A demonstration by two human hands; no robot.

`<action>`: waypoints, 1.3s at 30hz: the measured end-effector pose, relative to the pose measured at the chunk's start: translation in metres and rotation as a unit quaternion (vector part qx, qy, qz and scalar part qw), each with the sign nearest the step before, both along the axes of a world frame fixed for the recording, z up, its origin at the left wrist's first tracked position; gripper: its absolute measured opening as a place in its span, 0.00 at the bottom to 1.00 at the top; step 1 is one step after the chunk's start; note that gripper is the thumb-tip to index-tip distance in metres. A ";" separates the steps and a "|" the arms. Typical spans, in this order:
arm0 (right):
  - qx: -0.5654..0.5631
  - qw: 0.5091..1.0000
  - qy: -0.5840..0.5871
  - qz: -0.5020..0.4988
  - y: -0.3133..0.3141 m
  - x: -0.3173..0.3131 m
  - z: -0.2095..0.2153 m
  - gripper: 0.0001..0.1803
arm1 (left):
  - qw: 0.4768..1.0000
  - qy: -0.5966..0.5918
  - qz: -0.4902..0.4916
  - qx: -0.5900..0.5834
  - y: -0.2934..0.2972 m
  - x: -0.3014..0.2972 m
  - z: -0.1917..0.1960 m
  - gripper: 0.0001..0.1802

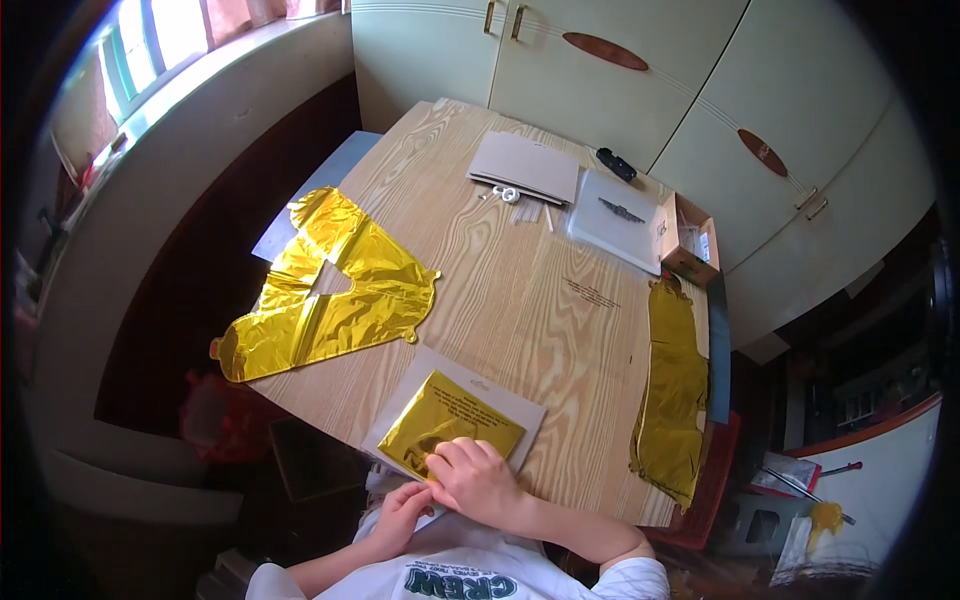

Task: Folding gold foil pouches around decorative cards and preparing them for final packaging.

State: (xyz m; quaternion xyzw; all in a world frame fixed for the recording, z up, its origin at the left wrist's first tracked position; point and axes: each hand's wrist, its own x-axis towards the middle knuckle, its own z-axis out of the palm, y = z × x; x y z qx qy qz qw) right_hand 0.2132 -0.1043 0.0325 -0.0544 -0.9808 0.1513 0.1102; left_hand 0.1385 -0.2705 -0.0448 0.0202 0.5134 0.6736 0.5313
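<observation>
In front of me a folded gold foil balloon [450,415] with dark print lies on a light grey card [522,405] at the table's near edge. My right hand [474,482] rests over the near part of the foil, its fingers curled in and closed on it. My left hand [402,516] is just left of it, at the near corner of the card. Its fingers are bent and pressed together, and whatever they pinch is hidden. Farther left an unfolded gold foil balloon [375,290] with a hole in its middle lies flat, partly over the table's left edge.
Along the right edge lies another gold foil piece [672,385]. At the back are grey cards [525,165], a white ribbon roll [508,194], thin clear straws [528,212], a clear plastic pack [610,222], a small box [690,240] and a black object [616,163]. Pale cabinets [600,90] stand behind.
</observation>
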 end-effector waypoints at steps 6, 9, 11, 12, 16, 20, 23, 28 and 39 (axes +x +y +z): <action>0.025 0.999 0.037 -0.003 -0.005 0.007 -0.011 0.26 | 0.999 -0.039 0.007 0.030 -0.005 0.000 -0.012 0.08; 0.032 0.999 0.041 -0.012 -0.008 0.007 -0.015 0.24 | 0.998 -0.042 0.040 0.016 0.005 0.002 -0.001 0.08; 0.031 0.998 0.047 -0.016 -0.009 0.007 -0.018 0.23 | 0.993 -0.061 0.099 -0.007 0.014 0.002 0.011 0.07; 0.030 0.998 0.050 -0.020 -0.009 0.007 -0.018 0.23 | 0.996 -0.048 0.077 -0.003 0.013 0.001 0.006 0.07; 0.026 0.998 0.061 -0.024 -0.010 0.007 -0.019 0.21 | 0.999 -0.001 0.033 0.019 0.005 -0.002 -0.013 0.06; 0.030 0.997 0.064 -0.022 -0.009 0.007 -0.020 0.22 | 0.999 0.028 0.036 0.027 0.008 -0.002 -0.009 0.07; 0.055 0.996 0.071 -0.026 -0.007 0.008 -0.020 0.23 | 0.998 0.064 0.012 0.002 0.006 -0.001 -0.011 0.08; 0.075 0.994 0.064 -0.038 -0.004 0.010 -0.019 0.24 | 0.998 0.057 0.011 0.005 0.007 0.000 -0.006 0.08; 0.047 0.996 0.041 -0.056 0.004 0.019 -0.011 0.22 | 0.999 0.051 -0.002 0.007 0.005 0.000 -0.008 0.08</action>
